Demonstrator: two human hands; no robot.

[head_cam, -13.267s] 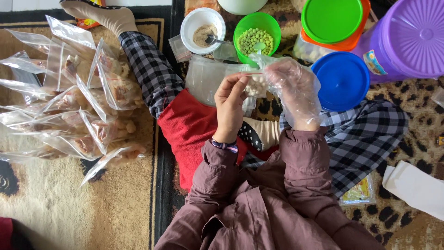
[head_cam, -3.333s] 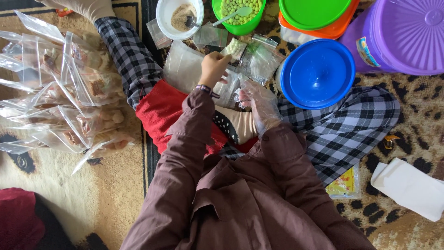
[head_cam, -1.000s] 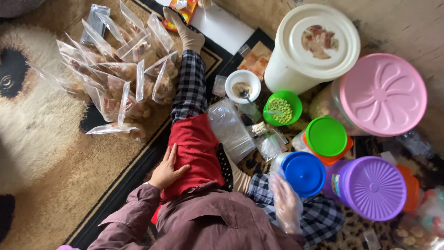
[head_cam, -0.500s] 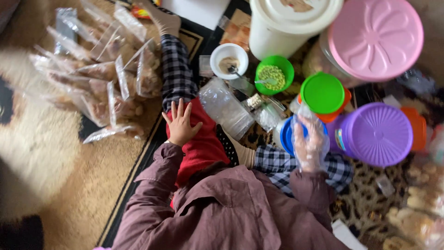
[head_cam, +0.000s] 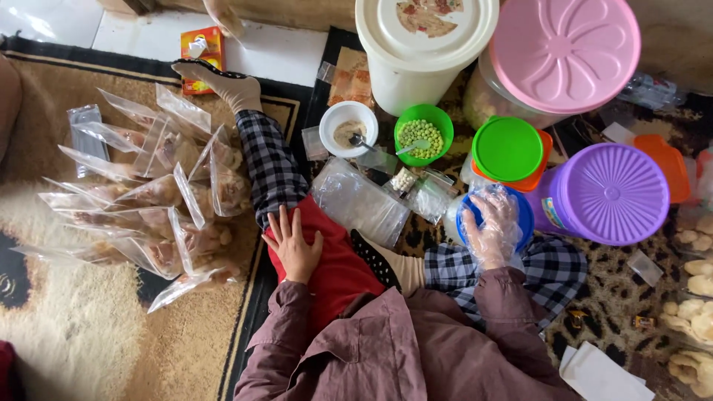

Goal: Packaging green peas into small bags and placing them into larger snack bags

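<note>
Blue tub (head_cam: 524,215), just right of the frame's centre, is the thing under the right hand (head_cam: 492,232): that hand, in a thin clear plastic glove, lies spread with fingers apart over the tub's left rim, touching it but not visibly gripping anything, and whether it holds something small beneath the palm cannot be told. The left hand (head_cam: 291,241) is bare, flat and open on the red cloth (head_cam: 334,271) over the person's lap at centre left, holding nothing; it is well apart from the tub, so the right hand is plainly the nearer one. Between the two hands, slightly further up the frame, lies a stack of empty clear bags (head_cam: 358,200), its long axis running from upper left to lower right, with a smaller bag of pale pellets (head_cam: 405,180) just beside it. Beyond these stand a white bowl (head_cam: 348,128) with a spoon in brown powder and, touching it on the right, a green bowl (head_cam: 423,134) of light green pellets. To the right of the green bowl sits a green-lidded tub (head_cam: 508,149), and right of the blue tub a purple-lidded tub (head_cam: 610,192). Furthest up stand a large white bucket (head_cam: 425,46) and a pink-lidded container (head_cam: 564,53). Filled bags (head_cam: 160,204) are heaped on the rug at the left.
</note>
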